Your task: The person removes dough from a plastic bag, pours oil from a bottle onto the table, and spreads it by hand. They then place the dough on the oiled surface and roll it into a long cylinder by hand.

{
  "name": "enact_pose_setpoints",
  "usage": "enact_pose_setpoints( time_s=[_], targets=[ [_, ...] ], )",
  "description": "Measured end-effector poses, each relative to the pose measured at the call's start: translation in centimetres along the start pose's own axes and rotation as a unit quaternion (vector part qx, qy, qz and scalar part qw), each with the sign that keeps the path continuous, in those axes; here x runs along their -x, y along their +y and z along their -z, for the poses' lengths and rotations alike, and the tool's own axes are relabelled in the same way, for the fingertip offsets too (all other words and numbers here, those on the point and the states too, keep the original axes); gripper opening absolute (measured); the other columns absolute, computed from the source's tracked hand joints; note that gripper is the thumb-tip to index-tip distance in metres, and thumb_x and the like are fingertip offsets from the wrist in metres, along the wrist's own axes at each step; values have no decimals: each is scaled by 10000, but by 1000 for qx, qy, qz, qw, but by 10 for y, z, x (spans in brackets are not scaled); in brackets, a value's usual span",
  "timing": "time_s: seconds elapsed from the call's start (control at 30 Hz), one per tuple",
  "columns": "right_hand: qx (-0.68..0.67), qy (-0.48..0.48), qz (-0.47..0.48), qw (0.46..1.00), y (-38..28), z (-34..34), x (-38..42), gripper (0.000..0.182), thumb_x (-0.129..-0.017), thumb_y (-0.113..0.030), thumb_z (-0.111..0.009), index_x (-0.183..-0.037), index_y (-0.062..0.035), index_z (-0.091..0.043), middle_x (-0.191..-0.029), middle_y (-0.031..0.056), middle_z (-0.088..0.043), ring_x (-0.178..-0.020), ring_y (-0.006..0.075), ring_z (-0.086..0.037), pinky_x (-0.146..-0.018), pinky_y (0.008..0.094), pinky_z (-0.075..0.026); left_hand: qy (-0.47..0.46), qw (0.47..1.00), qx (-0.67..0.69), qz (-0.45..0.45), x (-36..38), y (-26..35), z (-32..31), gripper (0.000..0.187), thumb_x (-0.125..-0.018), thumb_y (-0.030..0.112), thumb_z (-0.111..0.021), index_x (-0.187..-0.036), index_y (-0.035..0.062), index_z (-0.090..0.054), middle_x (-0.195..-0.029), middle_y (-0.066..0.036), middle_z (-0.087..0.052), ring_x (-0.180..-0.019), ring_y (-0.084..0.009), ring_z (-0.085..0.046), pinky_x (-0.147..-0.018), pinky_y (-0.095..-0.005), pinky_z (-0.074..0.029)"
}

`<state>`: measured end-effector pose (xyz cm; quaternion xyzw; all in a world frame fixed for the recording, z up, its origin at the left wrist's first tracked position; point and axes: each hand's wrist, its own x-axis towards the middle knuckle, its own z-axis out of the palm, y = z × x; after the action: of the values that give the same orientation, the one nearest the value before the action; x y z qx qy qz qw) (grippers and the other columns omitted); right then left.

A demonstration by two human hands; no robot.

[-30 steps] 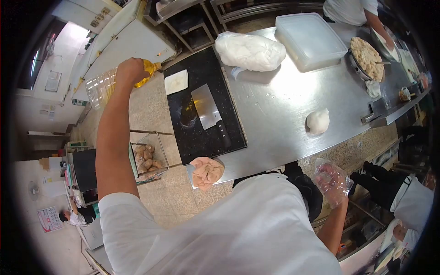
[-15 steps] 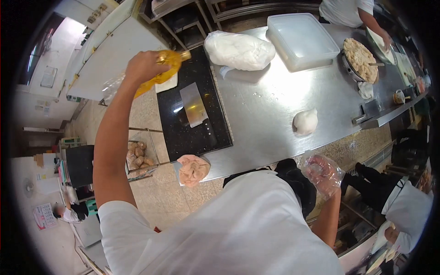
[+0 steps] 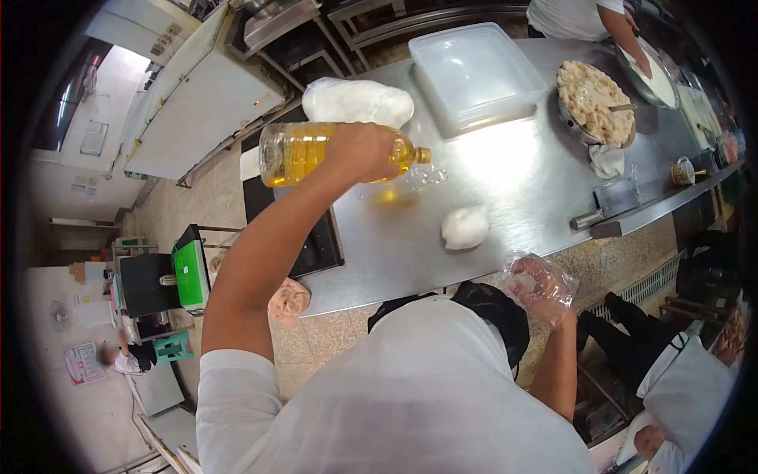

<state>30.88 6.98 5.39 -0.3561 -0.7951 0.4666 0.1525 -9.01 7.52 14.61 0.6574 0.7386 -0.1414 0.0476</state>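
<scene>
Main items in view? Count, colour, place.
steel table: 1, silver, centre
bottle: 1, clear with yellow, over table
black board: 1, black, table's left
wrapped bundle: 1, white, beyond bottle
tub: 1, translucent, table's far side
mixture: 1 bowlful, beige, table's right
rounded lump: 1, white, mid-table
crumpled item: 1, pinkish, table's near-left corner
other people: at least 3, white tops, edges
left hand: 1, bare, gripping bottle
right hand: 1, inside clear plastic, table's near edge

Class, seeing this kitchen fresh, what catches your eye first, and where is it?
The big bottle of yellow liquid draws the eye first, held nearly level by the left hand above the steel table. Next comes the right hand in clear plastic near the table's front edge, with a white lump on the table close by.
</scene>
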Motion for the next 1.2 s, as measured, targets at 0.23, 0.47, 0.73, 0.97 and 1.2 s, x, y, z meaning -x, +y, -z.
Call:
enact_pose_setpoints(
  time_s=[0.23, 0.47, 0.73, 0.97, 1.2],
  targets=[
    [32, -1, 60, 998, 48, 51, -13, 271, -791, -78, -757, -1048, -35, -682, -1017, 145, -691, -935, 339, -678, -810, 424, -542, 59, 996, -33, -58, -55, 80, 40, 345, -756, 412, -733, -825, 76, -773, -777, -153, -733, -750, -325, -730, -721, -436, -586],
    [22, 18, 33, 999, 59, 78, -19, 262, -797, -58, -755, -1046, -52, -673, -994, 116, -691, -924, 297, -669, -766, 394, -534, 38, 996, -73, -16, -53, 70, 54, 260, -753, 343, -742, -808, 92, -773, -818, -128, -744, -788, -298, -737, -715, -422, -590],
    [20, -11, 67, 997, 83, 79, -37, 211, -848, -126, -770, -1032, -68, -687, -960, 98, -702, -859, 264, -673, -677, 367, -526, -56, 983, -139, 104, 3, 5, 38, 293, -756, 383, -742, -797, 95, -775, -820, -130, -748, -771, -294, -738, -695, -419, -589],
    [80, -88, 109, 987, 74, 45, -86, 279, -900, -267, -739, -1072, -50, -703, -1010, 133, -722, -922, 317, -702, -816, 435, -550, -29, 983, -144, 107, 0, 20, 44, 271, -764, 373, -736, -795, 107, -776, -829, -120, -751, -769, -293, -737, -708, -419, -588],
    [211, -225, 165, 937, 25, -29, -117, 692, -917, -449, -671, -1447, -46, -483, -1492, 209, -469, -1407, 348, -442, -1177, 422, -352, 42, 996, -82, -4, -48, 91, 60, 238, -751, 340, -730, -799, 110, -771, -813, -107, -747, -752, -293, -732, -678, -423, -585]
  ],
)
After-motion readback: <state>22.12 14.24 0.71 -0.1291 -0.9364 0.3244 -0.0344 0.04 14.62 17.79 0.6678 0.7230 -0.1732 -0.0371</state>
